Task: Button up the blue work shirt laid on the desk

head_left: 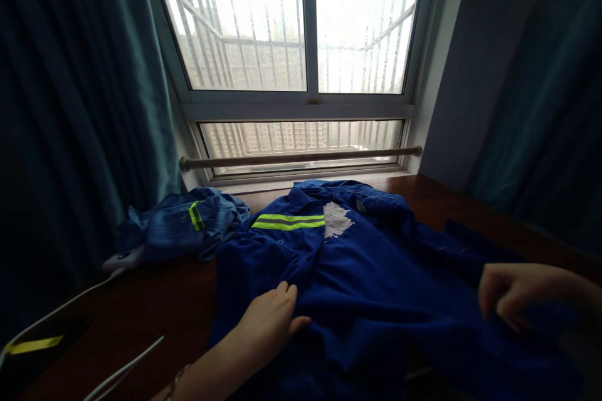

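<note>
The blue work shirt (367, 276) lies spread on the worktop (155, 301). Left hand (270, 319) rests flat on it, fingers together. Right hand (517, 294) pinches a fold. Fabric appears soft, light, limp; grip at seams or hem.

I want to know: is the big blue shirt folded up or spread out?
Spread out: the bright blue work shirt with the yellow reflective stripe lies open across the dark wooden table.

I log a royal-blue work shirt (376, 276) with a neon yellow-green stripe edged grey and a white chest patch; a paler blue garment (183, 229) with the same stripe; reddish-brown table (155, 301); teal curtains (79, 106); white cables (70, 304).
</note>
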Demonstrator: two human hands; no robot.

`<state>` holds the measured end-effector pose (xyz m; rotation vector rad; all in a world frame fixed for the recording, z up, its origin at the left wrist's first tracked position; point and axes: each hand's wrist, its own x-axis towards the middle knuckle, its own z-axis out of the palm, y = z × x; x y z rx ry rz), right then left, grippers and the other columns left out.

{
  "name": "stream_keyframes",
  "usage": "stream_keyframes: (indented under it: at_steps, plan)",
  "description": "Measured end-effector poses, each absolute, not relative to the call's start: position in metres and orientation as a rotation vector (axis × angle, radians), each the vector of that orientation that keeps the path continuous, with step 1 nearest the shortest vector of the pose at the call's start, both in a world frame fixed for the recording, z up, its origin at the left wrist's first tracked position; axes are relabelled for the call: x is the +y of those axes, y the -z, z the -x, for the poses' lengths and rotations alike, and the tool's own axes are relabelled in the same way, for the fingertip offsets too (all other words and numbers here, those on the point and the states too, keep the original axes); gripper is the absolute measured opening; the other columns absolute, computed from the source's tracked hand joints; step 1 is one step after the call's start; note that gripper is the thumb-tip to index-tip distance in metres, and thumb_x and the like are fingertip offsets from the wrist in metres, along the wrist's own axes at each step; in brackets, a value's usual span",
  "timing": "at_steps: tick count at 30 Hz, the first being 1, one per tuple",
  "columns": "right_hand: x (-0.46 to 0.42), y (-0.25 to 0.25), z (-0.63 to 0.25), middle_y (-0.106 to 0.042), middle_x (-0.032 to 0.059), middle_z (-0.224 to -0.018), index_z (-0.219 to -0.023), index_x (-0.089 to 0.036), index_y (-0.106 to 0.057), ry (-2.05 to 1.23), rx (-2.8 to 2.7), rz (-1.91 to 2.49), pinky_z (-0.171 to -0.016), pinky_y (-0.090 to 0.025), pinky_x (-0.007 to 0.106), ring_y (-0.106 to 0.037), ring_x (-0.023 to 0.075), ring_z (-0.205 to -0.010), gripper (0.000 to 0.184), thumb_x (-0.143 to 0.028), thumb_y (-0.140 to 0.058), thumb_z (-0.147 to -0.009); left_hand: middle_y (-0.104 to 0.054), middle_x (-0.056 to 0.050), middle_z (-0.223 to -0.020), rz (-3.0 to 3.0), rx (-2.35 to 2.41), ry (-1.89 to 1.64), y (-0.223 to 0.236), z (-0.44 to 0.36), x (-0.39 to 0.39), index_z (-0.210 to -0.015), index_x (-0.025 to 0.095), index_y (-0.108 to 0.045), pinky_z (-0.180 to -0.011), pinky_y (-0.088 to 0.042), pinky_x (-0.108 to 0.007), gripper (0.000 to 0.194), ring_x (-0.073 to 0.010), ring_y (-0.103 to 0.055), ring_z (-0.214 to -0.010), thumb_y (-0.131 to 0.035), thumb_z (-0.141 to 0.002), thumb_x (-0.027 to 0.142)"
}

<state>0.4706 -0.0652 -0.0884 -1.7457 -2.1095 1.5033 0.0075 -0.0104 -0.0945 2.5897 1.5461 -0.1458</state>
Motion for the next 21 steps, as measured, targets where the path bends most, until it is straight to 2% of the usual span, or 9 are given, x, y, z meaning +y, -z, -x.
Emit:
stream_keyframes:
  at_steps: [2,4,6,8,11,13,15,18,21]
  plan:
    - [-0.062,0.093,-0.483,-0.065,0.0081,-0.085,-0.103,-0.016,-0.062,-1.120,-2.047,1.877,-0.067,-0.048,0.031,-0.061,0.0230,-0.075,0.048,-0.051,-0.057,-0.071,-0.058,-0.014,-0.096,-2.609,1.577,0.259,0.105,-0.008,-0.007,-0.101,0.012,-0.055,-0.072,-0.045,-0.037,0.032,-0.0283,-0.058,-0.086,-0.048,-0.080,0.035]
    - [-0.052,0.108,-0.495,-0.059,0.0112,-0.107,-0.114,-0.018,-0.055,-0.532,-1.971,1.976,-0.084,-0.043,0.036,-0.055,0.0281,-0.097,0.061,-0.052,-0.062,-0.065,-0.060,-0.014,-0.093,-2.637,1.574,0.338,0.114,-0.008,-0.005,-0.098,0.011,-0.055,-0.069,-0.046,-0.038,0.025,-0.0282,-0.060,-0.082,-0.041,-0.083,0.025]
    - [-0.043,0.124,-0.503,-0.050,0.0118,-0.121,-0.123,-0.019,-0.048,-0.162,-1.927,1.973,-0.093,-0.036,0.040,-0.046,0.0306,-0.109,0.072,-0.052,-0.065,-0.060,-0.061,-0.013,-0.090,-2.661,1.540,0.386,0.120,-0.007,-0.003,-0.094,0.012,-0.056,-0.066,-0.045,-0.037,0.024,-0.0273,-0.060,-0.079,-0.036,-0.081,0.013]
    - [-0.036,0.135,-0.503,-0.051,0.0100,-0.118,-0.123,-0.022,-0.047,-0.135,-1.974,1.920,-0.092,-0.037,0.038,-0.048,0.0282,-0.106,0.065,-0.050,-0.061,-0.065,-0.061,-0.011,-0.086,-2.662,1.490,0.298,0.119,-0.005,0.001,-0.088,0.013,-0.056,-0.065,-0.044,-0.036,0.023,-0.0260,-0.060,-0.075,-0.036,-0.078,0.009]
    - [-0.032,0.133,-0.488,-0.062,0.0067,-0.097,-0.101,-0.022,-0.062,-0.326,-2.065,1.834,-0.082,-0.043,0.032,-0.057,0.0229,-0.089,0.037,-0.046,-0.049,-0.076,-0.058,-0.006,-0.072,-2.478,1.315,-0.248,0.097,-0.008,0.007,-0.073,0.016,-0.052,-0.063,-0.042,-0.030,0.021,-0.0198,-0.057,-0.067,-0.037,-0.084,0.024]
    - [-0.032,0.123,-0.475,-0.063,0.0056,-0.084,-0.085,-0.020,-0.067,-0.429,-2.088,1.799,-0.074,-0.044,0.030,-0.058,0.0211,-0.079,0.034,-0.046,-0.046,-0.078,-0.053,-0.002,-0.065,-2.123,1.102,-0.671,0.074,-0.015,0.010,-0.069,0.016,-0.048,-0.058,-0.040,-0.024,0.028,-0.0144,-0.052,-0.060,-0.039,-0.085,0.038]
    - [-0.029,0.113,-0.468,-0.064,0.0049,-0.079,-0.078,-0.019,-0.067,-0.565,-2.106,1.752,-0.069,-0.044,0.028,-0.058,0.0199,-0.074,0.037,-0.048,-0.044,-0.079,-0.049,0.001,-0.061,-1.704,0.883,-0.869,0.054,-0.029,0.014,-0.072,0.016,-0.048,-0.052,-0.039,-0.021,0.032,-0.0102,-0.047,-0.053,-0.044,-0.082,0.046]
    - [-0.017,0.115,-0.480,-0.063,0.0069,-0.095,-0.088,-0.018,-0.065,-0.420,-1.965,1.824,-0.078,-0.043,0.030,-0.057,0.0232,-0.088,0.042,-0.052,-0.044,-0.077,-0.054,-0.001,-0.071,-1.462,0.634,-0.690,0.046,-0.054,0.024,-0.080,0.016,-0.048,-0.051,-0.041,-0.020,0.034,-0.0098,-0.051,-0.055,-0.043,-0.081,0.049]
    - [0.000,0.132,-0.508,-0.059,0.0150,-0.107,-0.102,-0.013,-0.061,-0.002,-1.631,2.181,-0.084,-0.041,0.038,-0.053,0.0325,-0.099,0.057,-0.053,-0.060,-0.060,-0.058,-0.006,-0.082,-1.791,0.654,-0.347,0.068,-0.079,0.038,-0.082,0.015,-0.050,-0.055,-0.045,-0.025,0.034,-0.0150,-0.056,-0.064,-0.039,-0.083,0.047]
